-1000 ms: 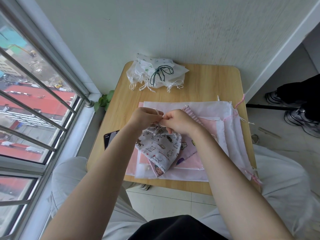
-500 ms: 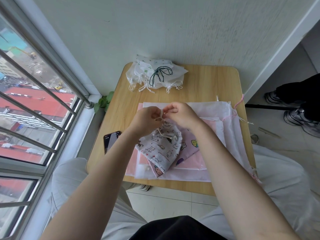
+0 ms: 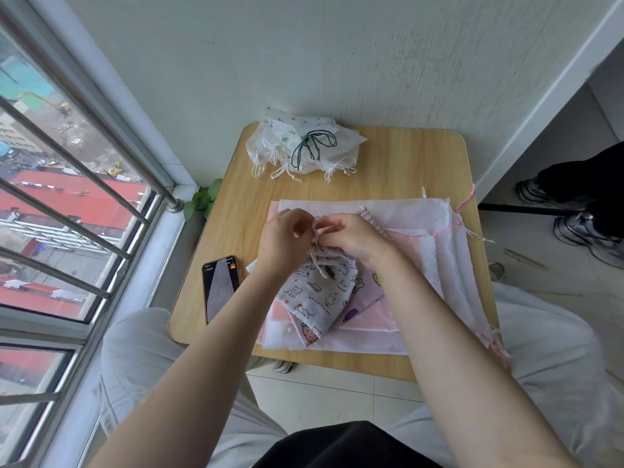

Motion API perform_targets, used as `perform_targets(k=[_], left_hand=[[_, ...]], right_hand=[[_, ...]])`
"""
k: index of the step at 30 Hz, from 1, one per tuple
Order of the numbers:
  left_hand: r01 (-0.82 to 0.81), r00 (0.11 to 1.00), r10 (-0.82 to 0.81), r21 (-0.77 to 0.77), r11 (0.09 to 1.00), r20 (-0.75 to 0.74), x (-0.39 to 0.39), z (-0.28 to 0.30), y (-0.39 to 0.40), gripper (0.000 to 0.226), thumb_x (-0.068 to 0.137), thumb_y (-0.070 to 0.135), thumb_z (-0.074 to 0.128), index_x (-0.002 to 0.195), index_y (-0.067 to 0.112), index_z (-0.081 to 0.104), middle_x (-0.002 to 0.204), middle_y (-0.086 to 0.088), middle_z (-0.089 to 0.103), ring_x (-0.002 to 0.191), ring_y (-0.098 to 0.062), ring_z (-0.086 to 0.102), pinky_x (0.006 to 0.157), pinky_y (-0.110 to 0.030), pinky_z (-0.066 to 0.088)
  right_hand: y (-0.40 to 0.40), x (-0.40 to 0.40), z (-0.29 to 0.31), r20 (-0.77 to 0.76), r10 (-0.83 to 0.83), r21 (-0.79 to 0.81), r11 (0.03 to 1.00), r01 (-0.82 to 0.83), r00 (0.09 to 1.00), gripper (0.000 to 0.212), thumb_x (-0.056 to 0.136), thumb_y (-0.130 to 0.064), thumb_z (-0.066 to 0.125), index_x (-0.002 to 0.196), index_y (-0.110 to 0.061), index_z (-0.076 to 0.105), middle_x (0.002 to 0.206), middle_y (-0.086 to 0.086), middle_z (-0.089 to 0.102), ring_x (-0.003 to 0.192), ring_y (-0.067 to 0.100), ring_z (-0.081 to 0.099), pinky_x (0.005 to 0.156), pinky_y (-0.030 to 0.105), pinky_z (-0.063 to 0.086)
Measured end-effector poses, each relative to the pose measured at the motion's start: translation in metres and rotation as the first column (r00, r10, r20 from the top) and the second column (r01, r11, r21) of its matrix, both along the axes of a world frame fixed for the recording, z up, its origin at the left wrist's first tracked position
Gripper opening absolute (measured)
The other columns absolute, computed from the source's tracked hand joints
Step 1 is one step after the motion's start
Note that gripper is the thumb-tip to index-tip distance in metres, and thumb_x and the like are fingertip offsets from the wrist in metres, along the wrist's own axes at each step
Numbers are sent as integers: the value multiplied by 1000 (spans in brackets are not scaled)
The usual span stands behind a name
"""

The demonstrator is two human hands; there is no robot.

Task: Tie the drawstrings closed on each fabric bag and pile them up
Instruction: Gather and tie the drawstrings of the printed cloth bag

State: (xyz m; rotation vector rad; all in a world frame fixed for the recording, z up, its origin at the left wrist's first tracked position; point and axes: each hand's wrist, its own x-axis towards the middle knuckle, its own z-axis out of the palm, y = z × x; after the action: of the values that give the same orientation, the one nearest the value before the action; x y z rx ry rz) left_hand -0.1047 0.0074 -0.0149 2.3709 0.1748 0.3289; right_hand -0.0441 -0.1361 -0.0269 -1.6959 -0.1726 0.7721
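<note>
Drawstrings point(image 3: 317, 238) of the cat-print bag point(image 3: 320, 292) are pinched between both hands' fingers point(image 3: 305, 221).

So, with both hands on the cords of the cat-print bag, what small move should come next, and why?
Probably pull the two cord ends apart to snug the knot: the left hand and right hand both pinch the drawstring above the gathered cat-print bag, and loops remain slack.
</note>
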Motion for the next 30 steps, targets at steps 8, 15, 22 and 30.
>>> perform_targets(k=[8,15,22,30], left_hand=[[-80,966,12,-255,963,-258,2,14,4,8,82,15,67,82,21,71,72,8,69,57,-1,58,56,-16,45],[-155,971,106,-225,962,-213,5,10,3,13,87,29,69,81,18,72,74,5,70,71,-13,65,69,-32,54],[-248,952,194,-223,943,-239,3,3,4,13,84,30,65,78,19,70,78,0,68,69,-13,59,66,-34,50],[-430,883,291,-387,815,-368,2,7,4,12,82,18,59,77,8,62,63,3,54,56,-14,46,53,-29,40]], right_hand=[[1,-2,2,30,-57,21,998,56,998,13,81,-4,74,83,-17,71,83,2,71,80,16,68,77,28,54],[2,1,9,117,-36,-162,985,55,993,23,81,-33,52,82,-14,65,76,5,57,70,17,53,66,33,40],[-6,3,6,-69,-331,164,927,338,941,29,95,-19,58,69,-5,59,69,11,62,69,24,59,72,35,48],[-4,3,18,-548,-328,474,636,608,770,26,101,-16,49,76,-14,41,51,-2,37,45,12,41,55,28,49]])
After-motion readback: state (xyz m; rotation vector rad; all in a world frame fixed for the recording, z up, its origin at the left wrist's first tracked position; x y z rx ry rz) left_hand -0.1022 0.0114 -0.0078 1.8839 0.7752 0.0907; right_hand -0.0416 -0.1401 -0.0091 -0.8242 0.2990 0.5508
